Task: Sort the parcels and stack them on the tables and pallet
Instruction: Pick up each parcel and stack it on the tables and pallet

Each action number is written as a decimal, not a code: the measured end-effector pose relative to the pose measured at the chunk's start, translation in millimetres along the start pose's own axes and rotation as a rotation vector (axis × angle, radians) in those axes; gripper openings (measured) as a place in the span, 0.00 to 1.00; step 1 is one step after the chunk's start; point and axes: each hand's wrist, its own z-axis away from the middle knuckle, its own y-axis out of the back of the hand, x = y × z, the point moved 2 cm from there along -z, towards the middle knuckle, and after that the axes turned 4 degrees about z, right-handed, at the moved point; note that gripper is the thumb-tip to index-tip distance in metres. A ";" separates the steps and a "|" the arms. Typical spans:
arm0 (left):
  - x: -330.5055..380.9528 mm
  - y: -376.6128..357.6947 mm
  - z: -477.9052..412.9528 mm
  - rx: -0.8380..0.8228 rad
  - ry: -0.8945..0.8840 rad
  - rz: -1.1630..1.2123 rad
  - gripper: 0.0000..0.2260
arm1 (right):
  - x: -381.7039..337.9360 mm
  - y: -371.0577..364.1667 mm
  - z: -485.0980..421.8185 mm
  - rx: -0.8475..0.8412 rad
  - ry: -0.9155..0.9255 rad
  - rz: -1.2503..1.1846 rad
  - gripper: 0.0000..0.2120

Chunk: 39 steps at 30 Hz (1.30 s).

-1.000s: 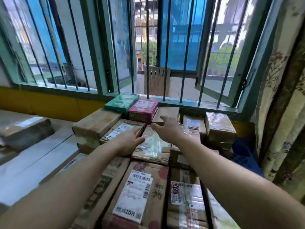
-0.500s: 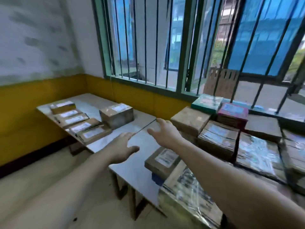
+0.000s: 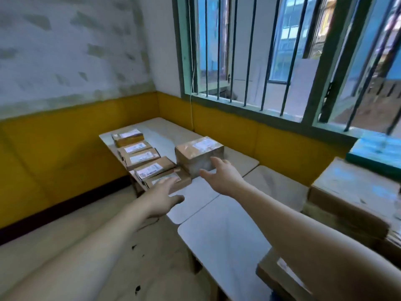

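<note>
We seem to be between parcels. Our left hand (image 3: 165,198) and right hand (image 3: 223,177) are empty, fingers spread, reaching for the large box (image 3: 199,155) on the table (image 3: 161,132) beside the flat parcels (image 3: 142,158). Next comes a two-sided grip. The box sits label up, its long axis running toward the window wall.

near table (image 3: 225,240) lay bare, open to approach from the floor side. on the far table (image 3: 165,131) a row of flat parcels (image 3: 141,158) lined the left edge, a tall box (image 3: 199,155) just beside. stacked parcels (image 3: 351,192) blocked the right.
</note>
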 end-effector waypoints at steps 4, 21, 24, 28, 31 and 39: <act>-19.3 19.9 -49.7 0.027 0.035 0.014 0.32 | -7.6 -10.9 -50.8 -0.034 0.006 0.017 0.31; -127.2 82.1 -273.8 -0.153 -0.153 -0.028 0.31 | -30.8 -101.5 -242.3 0.045 -0.291 0.029 0.33; -139.0 92.7 -306.9 -0.208 -0.195 -0.058 0.30 | -30.6 -111.3 -263.5 0.053 -0.367 0.026 0.33; -143.4 88.6 -352.4 -0.277 -0.219 -0.064 0.31 | -17.2 -118.2 -292.0 0.072 -0.458 0.036 0.34; -139.6 77.0 -387.8 -0.307 -0.229 -0.066 0.31 | 1.3 -122.4 -319.3 0.091 -0.514 0.012 0.35; -123.0 41.0 -484.5 -0.332 -0.212 -0.064 0.31 | 57.1 -139.5 -399.7 0.160 -0.704 -0.201 0.39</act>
